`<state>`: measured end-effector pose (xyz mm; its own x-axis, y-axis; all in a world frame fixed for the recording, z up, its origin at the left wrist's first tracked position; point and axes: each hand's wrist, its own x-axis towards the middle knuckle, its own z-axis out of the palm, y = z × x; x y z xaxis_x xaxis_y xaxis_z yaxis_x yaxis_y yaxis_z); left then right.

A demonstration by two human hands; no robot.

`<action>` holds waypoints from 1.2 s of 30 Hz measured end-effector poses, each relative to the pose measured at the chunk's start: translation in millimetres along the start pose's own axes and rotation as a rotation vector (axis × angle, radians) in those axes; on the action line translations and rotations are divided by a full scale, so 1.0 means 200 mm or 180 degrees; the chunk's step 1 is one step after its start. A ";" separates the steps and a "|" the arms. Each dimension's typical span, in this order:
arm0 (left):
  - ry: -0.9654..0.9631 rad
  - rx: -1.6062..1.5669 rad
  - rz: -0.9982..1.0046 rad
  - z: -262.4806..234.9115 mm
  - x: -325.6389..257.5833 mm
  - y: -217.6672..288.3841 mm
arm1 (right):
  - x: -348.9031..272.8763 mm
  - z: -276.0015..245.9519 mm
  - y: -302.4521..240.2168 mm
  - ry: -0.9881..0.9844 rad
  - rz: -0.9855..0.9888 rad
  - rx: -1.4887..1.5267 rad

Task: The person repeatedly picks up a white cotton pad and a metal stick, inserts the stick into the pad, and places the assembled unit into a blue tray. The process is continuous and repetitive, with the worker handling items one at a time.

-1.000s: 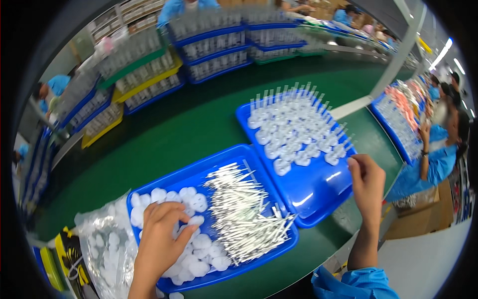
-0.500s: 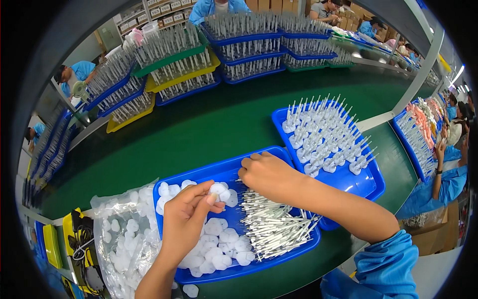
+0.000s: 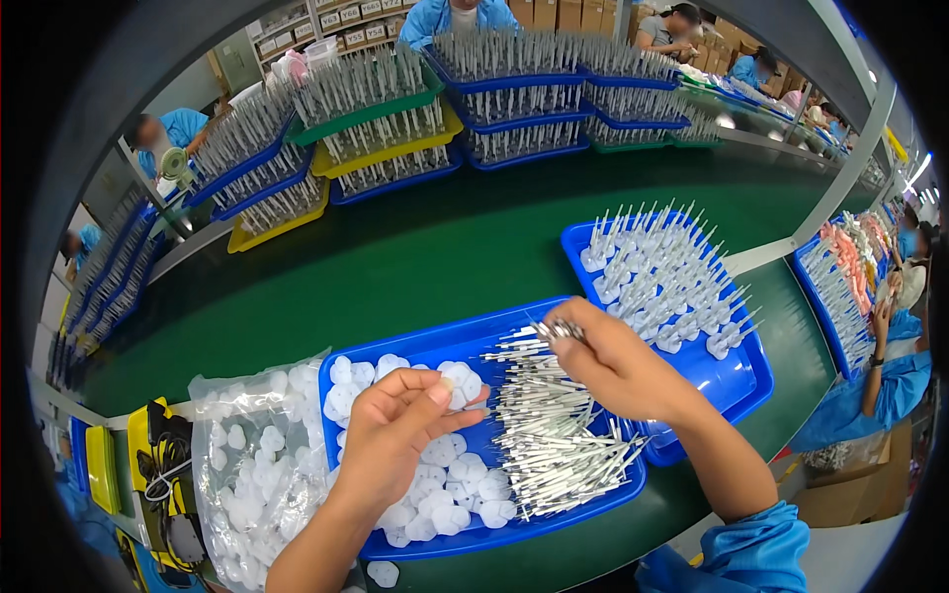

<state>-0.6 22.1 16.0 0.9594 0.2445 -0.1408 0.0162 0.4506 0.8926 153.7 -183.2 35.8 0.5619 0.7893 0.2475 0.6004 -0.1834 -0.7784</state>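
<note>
My left hand pinches a few white petal-edged discs between thumb and fingers, above the blue tray. A small bunch of thin sticks with metal tips is gripped in my right hand, which hovers over the tray's right part. Beneath it lies a heap of white thin sticks. Loose white discs fill the tray's left side. To the right, a second blue tray holds upright sticks standing on white disc bases.
Left of the near tray lies a clear plastic bag of discs, beside a yellow-and-black case with cables. Stacked trays of upright sticks line the green table's far side. A metal post rises at right. Co-workers sit around.
My right hand has moved right and nearer from the tray's far edge; the stick bunch now shows in it. My left hand still pinches the discs. The whole view has shifted slightly.
</note>
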 end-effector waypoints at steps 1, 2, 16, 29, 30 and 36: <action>-0.0052 -0.0097 -0.0015 0.00 -0.01 -0.01 | -0.05 0.01 -0.01 -0.0070 0.0341 0.0572; -0.0107 -0.0128 -0.0045 0.01 -0.01 -0.02 | -0.11 0.02 -0.02 -0.0123 0.0700 0.1138; -0.0420 0.0087 0.0080 0.06 -0.06 -0.12 | -0.24 0.14 -0.11 0.0150 0.0005 0.0576; -0.0525 0.1423 0.1298 0.08 -0.08 -0.13 | -0.26 0.15 -0.14 0.0022 0.0167 0.0608; -0.0564 0.1430 0.1327 0.08 -0.08 -0.13 | -0.26 0.15 -0.13 0.0025 0.0150 0.0607; -0.0675 0.0832 0.1082 0.08 -0.08 -0.14 | -0.26 0.14 -0.13 -0.0119 0.0249 0.0824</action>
<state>-12.4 -9.0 0.9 0.9584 0.1477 0.2442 -0.2644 0.1376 0.9545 92.3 -202.8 26.2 0.5765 0.8006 0.1632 0.3880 -0.0925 -0.9170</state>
